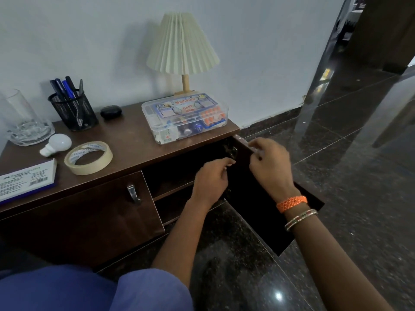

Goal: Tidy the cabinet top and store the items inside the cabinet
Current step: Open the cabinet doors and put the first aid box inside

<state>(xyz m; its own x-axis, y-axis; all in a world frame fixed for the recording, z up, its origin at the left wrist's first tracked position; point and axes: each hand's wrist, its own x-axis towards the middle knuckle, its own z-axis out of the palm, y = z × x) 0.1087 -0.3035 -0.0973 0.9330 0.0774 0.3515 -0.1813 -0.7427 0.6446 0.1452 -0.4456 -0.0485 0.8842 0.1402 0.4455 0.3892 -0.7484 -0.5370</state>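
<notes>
Cluttered bench (125, 140) untouched: right hand (268, 162) grips open cabinet door (269, 209), left hand (211, 178) curls empty beside it, storing unstarted.

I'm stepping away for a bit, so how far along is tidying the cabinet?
Done: the right cabinet door is open. In hand: right hand grips its top edge, left hand reaches inside. Left: first aid box, tape roll, bulb, pen holder still on top.

One lamp (182, 44), one first-aid box (184, 117), one tape roll (88, 157), one bulb (56, 144), one pen holder (73, 111), two cabinet doors
</notes>
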